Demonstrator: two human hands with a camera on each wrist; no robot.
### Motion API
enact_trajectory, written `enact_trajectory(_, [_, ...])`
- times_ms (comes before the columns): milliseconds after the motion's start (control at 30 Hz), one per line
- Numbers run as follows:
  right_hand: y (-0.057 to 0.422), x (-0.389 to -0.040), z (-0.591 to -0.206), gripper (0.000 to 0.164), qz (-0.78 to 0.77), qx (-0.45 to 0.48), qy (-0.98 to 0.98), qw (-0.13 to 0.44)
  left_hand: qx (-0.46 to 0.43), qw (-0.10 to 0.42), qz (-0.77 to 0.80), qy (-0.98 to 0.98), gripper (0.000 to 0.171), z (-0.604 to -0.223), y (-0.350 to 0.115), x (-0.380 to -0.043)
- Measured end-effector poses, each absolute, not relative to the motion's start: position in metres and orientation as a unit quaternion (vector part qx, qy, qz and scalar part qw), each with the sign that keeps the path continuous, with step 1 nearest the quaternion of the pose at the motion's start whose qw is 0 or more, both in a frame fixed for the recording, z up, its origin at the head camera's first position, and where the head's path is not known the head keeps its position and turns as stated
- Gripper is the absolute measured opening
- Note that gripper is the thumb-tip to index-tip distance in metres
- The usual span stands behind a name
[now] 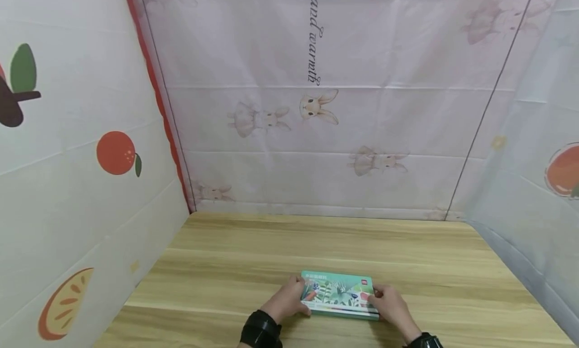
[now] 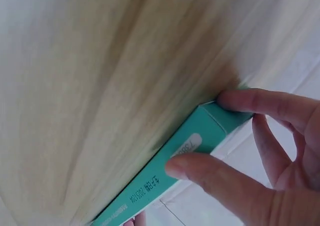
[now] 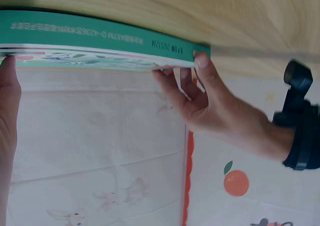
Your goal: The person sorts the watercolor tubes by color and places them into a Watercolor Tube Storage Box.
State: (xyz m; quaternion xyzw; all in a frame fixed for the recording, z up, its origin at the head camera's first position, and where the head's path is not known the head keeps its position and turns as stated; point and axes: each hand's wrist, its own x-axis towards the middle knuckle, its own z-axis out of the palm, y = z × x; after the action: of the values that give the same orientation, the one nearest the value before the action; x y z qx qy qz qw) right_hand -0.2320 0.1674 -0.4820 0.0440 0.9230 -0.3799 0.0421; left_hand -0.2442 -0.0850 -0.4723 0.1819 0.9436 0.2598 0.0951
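A flat teal cardboard box (image 1: pixel 336 295) with printed flowers and leaves lies on the wooden table, its printed face up. My left hand (image 1: pixel 289 297) grips its left end; the left wrist view shows the thumb (image 2: pixel 200 173) on the long lettered side and a finger (image 2: pixel 270 102) against the short end. The right end is held by my right hand (image 1: pixel 391 305), whose thumb lies over the printed face near the corner. In the right wrist view, the box's lettered side (image 3: pixel 100 33) faces the camera. What the box contains is hidden.
The wood-grain table (image 1: pixel 226 257) spreads around the box. Behind it hangs a pale cloth (image 1: pixel 280 182) with printed rabbits, and fruit-printed cloth walls (image 1: pixel 68 202) stand on both sides. Each wrist wears a black strap (image 1: pixel 261 330).
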Motion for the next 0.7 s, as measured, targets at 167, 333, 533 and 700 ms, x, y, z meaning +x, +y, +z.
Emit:
enact_trajectory(167, [0.165, -0.234, -0.480, 0.043, -0.370, 0.018, 0.928, 0.035, 0.185, 0.107, 0.262, 0.941, 0.077, -0.469, -0.091, -0.244])
enact_trajectory(333, [0.152, -0.234, -0.480, 0.046, -0.240, -0.049, 0.967, -0.067, 0.202, 0.060, 0.179, 0.961, 0.074, -0.467, -0.091, -0.241])
enact_trajectory(533, [0.130, -0.226, -0.491, 0.055, -0.140, -0.164, 0.974, -0.064, 0.255, 0.009, 0.064, 0.965, 0.073, -0.477, -0.063, -0.229])
enact_trajectory(700, [0.123, -0.221, -0.493, 0.058, -0.135, -0.189, 0.973, 0.001, 0.241, 0.046, 0.030, 0.969, 0.067, -0.478, -0.051, -0.222])
